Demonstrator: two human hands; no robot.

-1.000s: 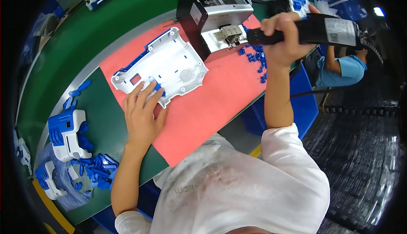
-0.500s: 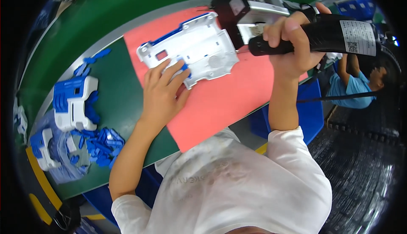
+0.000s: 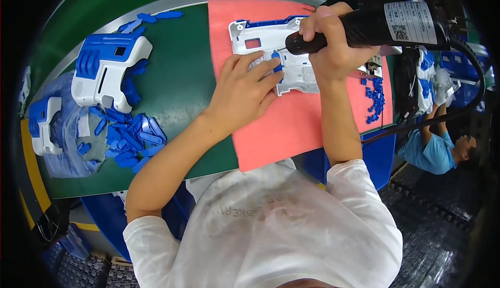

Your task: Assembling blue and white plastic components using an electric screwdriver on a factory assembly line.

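Observation:
A white plastic housing (image 3: 297, 83) with a blue edge strip lies inner side up on the pink mat (image 3: 291, 126). My left hand (image 3: 244, 87) rests on it with fingers spread, the fingertips beside and touching a small blue plastic part (image 3: 276, 57) set in the housing. My right hand (image 3: 338, 45) is wrapped round a black electric screwdriver (image 3: 364, 25) with a white label. Its thin bit points left toward the upper end of the blue part; whether it touches a screw there is too small to tell.
At left stand two blue-and-white housings (image 3: 107, 69), one partly on a clear plastic bag (image 3: 62, 157). Loose blue parts (image 3: 127, 139) lie heaped beside them. Small blue pieces (image 3: 374, 100) lie on the mat's right side. The screwdriver's cable (image 3: 476, 69) loops at right. A co-worker (image 3: 432, 147) is at far right.
The screwdriver in my right hand has come down and left to the housing, its bit now near the blue part. My left hand stays on the housing. The view has shifted, showing small blue pieces at right.

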